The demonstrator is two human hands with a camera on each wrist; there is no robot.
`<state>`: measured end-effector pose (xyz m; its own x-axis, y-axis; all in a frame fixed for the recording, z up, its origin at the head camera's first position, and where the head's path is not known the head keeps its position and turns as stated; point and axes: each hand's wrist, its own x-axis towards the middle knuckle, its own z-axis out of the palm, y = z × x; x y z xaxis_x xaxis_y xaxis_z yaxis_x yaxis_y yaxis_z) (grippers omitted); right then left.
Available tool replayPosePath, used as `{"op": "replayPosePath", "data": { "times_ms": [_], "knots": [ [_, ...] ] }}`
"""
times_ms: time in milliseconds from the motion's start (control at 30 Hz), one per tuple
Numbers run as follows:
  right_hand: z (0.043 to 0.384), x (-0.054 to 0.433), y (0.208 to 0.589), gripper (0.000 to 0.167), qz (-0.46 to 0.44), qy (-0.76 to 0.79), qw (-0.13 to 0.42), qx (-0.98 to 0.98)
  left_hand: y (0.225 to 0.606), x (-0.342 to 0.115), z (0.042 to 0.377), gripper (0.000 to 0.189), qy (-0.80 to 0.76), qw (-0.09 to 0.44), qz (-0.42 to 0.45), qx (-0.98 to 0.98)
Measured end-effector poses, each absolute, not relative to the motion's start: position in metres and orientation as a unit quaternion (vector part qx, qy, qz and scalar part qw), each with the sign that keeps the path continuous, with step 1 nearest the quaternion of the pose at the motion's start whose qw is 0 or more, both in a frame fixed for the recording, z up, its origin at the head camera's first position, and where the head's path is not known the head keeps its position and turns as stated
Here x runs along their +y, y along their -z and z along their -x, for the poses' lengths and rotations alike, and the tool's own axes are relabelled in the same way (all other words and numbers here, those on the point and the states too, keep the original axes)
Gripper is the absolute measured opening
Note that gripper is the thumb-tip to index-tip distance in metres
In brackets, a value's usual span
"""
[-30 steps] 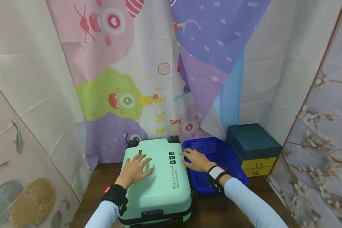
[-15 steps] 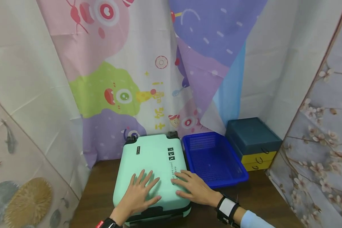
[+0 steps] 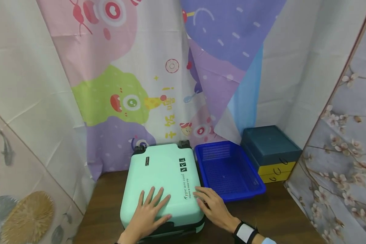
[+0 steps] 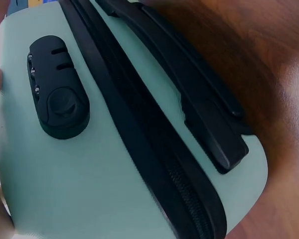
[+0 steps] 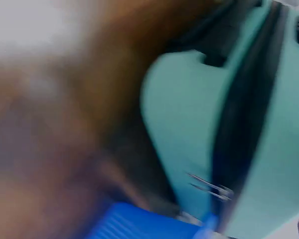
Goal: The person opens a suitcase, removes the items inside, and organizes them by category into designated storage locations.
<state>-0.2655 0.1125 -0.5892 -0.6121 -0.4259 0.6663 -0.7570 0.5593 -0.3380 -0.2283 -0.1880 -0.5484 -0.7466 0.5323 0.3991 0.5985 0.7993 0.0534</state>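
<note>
A mint-green hard-shell suitcase [image 3: 161, 173] lies flat on the brown table, its wheels toward the curtain. My left hand [image 3: 146, 217] rests on the lid near the front edge, fingers straight and spread. At the lid's right edge is my right hand [image 3: 215, 208], fingers slightly bent and holding nothing. The left wrist view shows the front side with a black combination lock [image 4: 60, 89], a black zipper band [image 4: 134, 109] and a carry handle [image 4: 204, 114]. Metal zipper pulls [image 5: 222, 191] hang at the suitcase's side in the blurred right wrist view.
A blue plastic basket [image 3: 256, 188] stands right of the suitcase, close beside it. Behind it to the right is a dark teal box [image 3: 271, 145] on yellow drawers [image 3: 276, 173] with loop pulls. A cartoon-print curtain [image 3: 158, 51] hangs at the back.
Both hands have come back from the far part of the lid toward its front. The right hand then shifted right to the edge. The suitcase's front sits slightly farther left in view.
</note>
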Motion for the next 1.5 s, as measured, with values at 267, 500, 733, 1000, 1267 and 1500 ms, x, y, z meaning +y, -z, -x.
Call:
{"op": "replayPosePath", "data": {
  "times_ms": [267,500,733,1000,1267,1500],
  "knots": [
    [0.249,0.127,0.632,0.017,-0.138,-0.294,0.281,-0.903,0.555,-0.188,0.229,0.064,0.103,0.188,0.301,-0.929],
    [0.247,0.120,0.658,0.029,-0.075,-0.315,0.133,-0.937,0.550,-0.187,0.229,0.064,0.125,0.173,0.292,-0.932],
    [0.258,0.110,0.667,0.032,-0.068,-0.364,0.116,-0.922,0.548,-0.188,0.229,0.064,0.136,0.170,0.285,-0.933],
    [0.260,0.119,0.668,0.009,-0.068,-0.364,0.131,-0.920,0.550,-0.187,0.228,0.064,0.136,0.170,0.288,-0.933],
    [0.261,0.140,0.660,0.011,-0.158,-0.340,0.198,-0.906,0.549,-0.188,0.229,0.072,0.113,0.203,0.303,-0.924],
    [0.246,0.157,0.647,0.010,-0.299,-0.314,0.151,-0.888,0.550,-0.187,0.228,0.073,0.122,0.210,0.302,-0.922]
  ]
}}
